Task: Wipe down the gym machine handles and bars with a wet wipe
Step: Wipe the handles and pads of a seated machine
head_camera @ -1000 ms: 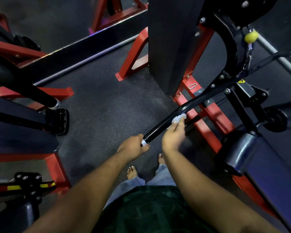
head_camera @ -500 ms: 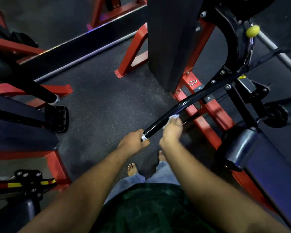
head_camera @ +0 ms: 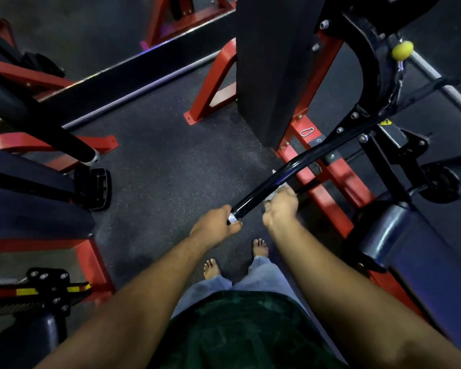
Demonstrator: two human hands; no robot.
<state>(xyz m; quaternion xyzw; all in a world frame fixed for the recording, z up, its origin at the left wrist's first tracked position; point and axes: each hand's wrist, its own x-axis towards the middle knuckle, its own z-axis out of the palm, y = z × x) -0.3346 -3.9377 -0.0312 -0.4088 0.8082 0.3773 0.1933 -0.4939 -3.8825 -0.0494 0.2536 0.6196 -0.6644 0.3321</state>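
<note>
A long black curved bar (head_camera: 274, 177) of a red-framed gym machine runs from the upper right down toward me. My left hand (head_camera: 216, 226) grips the bar's near end by its silver cap. My right hand (head_camera: 281, 206) sits just beyond it, beside and under the bar, fingers curled round a white wet wipe (head_camera: 278, 190). Only a small crumpled edge of the wipe shows above my fingers.
The machine's black weight-stack column (head_camera: 272, 70) and red base rails (head_camera: 330, 193) stand right ahead. A padded black seat (head_camera: 415, 251) is at right. Another machine with a black bar (head_camera: 37, 123) and a footplate (head_camera: 99, 187) fills the left. My bare feet stand on dark rubber floor (head_camera: 171, 161).
My right hand with the wipe has slid down the bar toward my left hand. The left hand has kept its hold on the bar's end.
</note>
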